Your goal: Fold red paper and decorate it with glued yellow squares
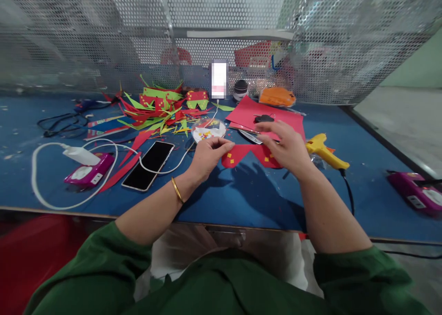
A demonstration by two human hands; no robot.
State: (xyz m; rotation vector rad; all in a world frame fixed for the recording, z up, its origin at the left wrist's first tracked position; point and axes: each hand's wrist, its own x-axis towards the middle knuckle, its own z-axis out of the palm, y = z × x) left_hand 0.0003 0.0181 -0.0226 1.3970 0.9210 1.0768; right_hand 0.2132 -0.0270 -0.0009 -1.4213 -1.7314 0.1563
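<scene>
A red paper mask (pixel 241 154) with small yellow paper squares is held just above the blue table. My left hand (pixel 209 157) pinches its left end between thumb and fingers. Over the mask's right end is my right hand (pixel 289 150), its thumb and fingers apart; it hides part of that end. Just behind the mask lie scissors (pixel 251 137), partly covered by the right hand. A clear bowl (pixel 223 130) with small red and yellow paper bits stands beyond my left hand. To the right of my right hand rests a yellow glue gun (pixel 326 153).
Red paper sheets (pixel 248 113) lie at the back, near an orange bundle (pixel 277 96). Paper scraps (pixel 155 110) and a finished-looking mask (pixel 197 100) are at back left. A phone (pixel 149 166), white cable and purple power sockets (pixel 90 171) (pixel 416 193) also occupy the table.
</scene>
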